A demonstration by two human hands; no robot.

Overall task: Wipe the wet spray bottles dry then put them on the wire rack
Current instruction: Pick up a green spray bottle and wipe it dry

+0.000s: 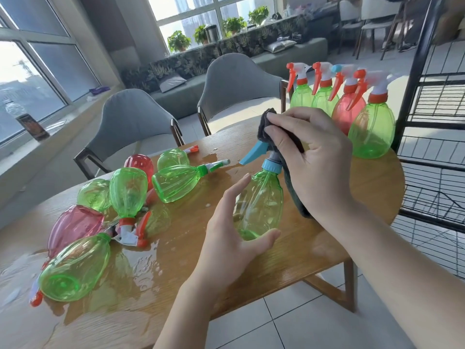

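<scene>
We are holding a green spray bottle [259, 205] above the wet surface [314, 250], left hand [234, 238] cupping its base, right hand [312, 152] pinching a dark cloth [266, 127] over the blue trigger. Steadying the base should let the cloth reach every crevice.

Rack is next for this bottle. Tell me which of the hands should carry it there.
Probably the left hand: it already cradles the green spray bottle. The right hand, though nearer the wire rack, grips the grey cloth.
</scene>
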